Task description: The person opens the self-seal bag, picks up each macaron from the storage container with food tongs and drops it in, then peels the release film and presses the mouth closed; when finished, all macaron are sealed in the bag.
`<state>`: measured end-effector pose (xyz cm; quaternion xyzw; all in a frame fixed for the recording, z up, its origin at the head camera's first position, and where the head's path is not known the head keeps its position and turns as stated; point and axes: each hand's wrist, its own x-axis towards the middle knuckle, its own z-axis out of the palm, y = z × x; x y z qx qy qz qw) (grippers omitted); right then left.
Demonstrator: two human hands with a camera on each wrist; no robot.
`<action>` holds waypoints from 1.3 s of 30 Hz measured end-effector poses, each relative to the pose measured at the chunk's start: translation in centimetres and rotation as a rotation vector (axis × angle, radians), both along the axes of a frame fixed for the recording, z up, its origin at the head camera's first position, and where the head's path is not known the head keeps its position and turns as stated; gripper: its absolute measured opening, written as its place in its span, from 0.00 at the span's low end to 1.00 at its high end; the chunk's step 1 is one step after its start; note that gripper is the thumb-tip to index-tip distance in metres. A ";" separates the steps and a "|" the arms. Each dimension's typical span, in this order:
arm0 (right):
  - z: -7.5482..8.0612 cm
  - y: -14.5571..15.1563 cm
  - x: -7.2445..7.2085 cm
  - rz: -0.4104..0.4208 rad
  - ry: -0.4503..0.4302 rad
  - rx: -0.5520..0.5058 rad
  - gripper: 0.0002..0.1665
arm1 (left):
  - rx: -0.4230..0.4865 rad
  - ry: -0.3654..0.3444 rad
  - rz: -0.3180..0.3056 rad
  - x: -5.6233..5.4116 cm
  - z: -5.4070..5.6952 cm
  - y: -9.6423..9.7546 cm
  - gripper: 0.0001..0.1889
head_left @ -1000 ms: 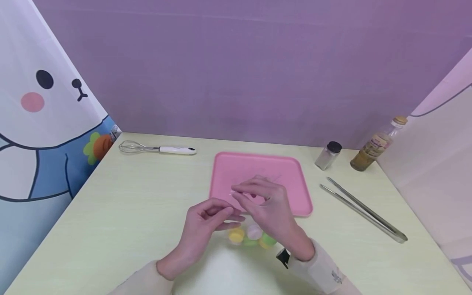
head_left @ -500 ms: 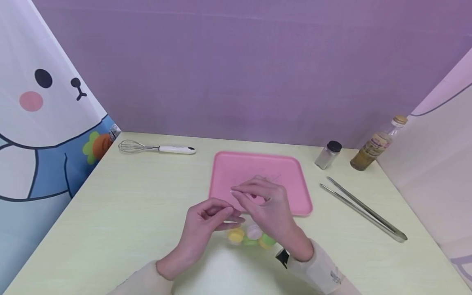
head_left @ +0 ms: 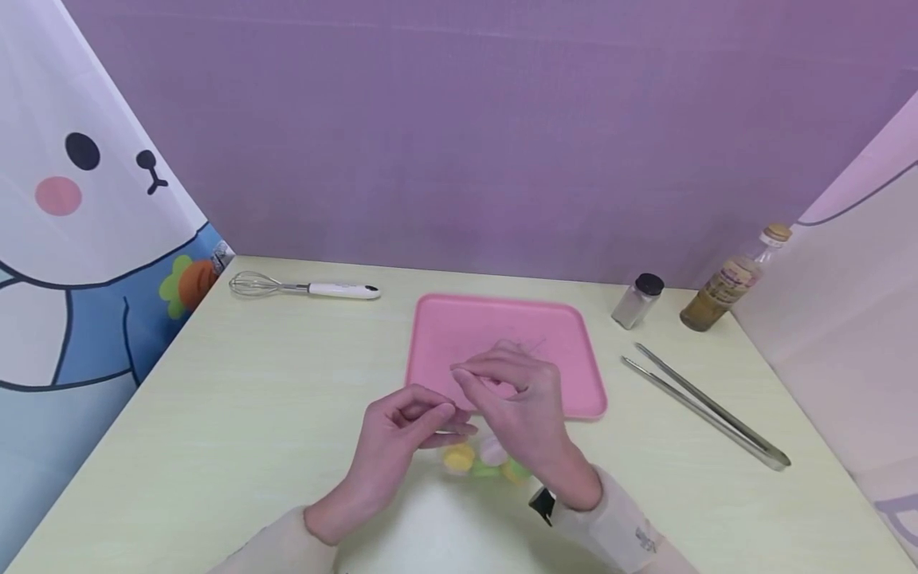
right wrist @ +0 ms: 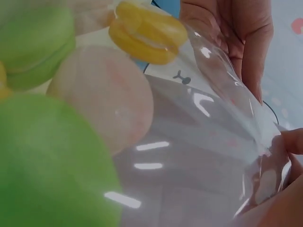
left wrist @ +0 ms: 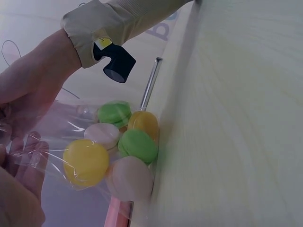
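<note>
Both of my hands hold the top of a clear plastic bag (right wrist: 184, 137) with several macarons in it. In the head view my left hand (head_left: 398, 426) pinches the bag's left side between thumb and fingers. My right hand (head_left: 519, 399) pinches the other side, thumb against index finger, a little higher and farther from me. Yellow (left wrist: 86, 163), green (left wrist: 138, 145) and pale pink (left wrist: 129, 178) macarons sit low in the bag in the left wrist view, close to the tabletop. The right hand partly hides the bag in the head view.
A pink tray (head_left: 495, 319) lies just beyond the hands. A whisk (head_left: 304, 288) is at the back left. Toward the right are metal tongs (head_left: 706, 410), a black-capped shaker jar (head_left: 638, 301) and a corked bottle (head_left: 731, 279) on the pale table (head_left: 251, 399).
My right wrist has shifted slightly left, and the right fingertips have barely moved. My left hand stays in place. Both hands keep their hold on the bag.
</note>
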<state>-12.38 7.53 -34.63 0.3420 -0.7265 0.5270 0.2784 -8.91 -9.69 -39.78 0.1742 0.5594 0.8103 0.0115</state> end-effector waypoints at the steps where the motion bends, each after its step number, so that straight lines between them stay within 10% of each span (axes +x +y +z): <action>1: 0.0 -0.1 0.0 -0.003 -0.003 -0.013 0.04 | 0.001 0.003 -0.001 0.0 0.0 0.0 0.11; 39: -1.2 -2.0 1.1 -0.100 0.063 -0.283 0.05 | 0.001 0.080 -0.042 0.4 0.0 0.2 0.07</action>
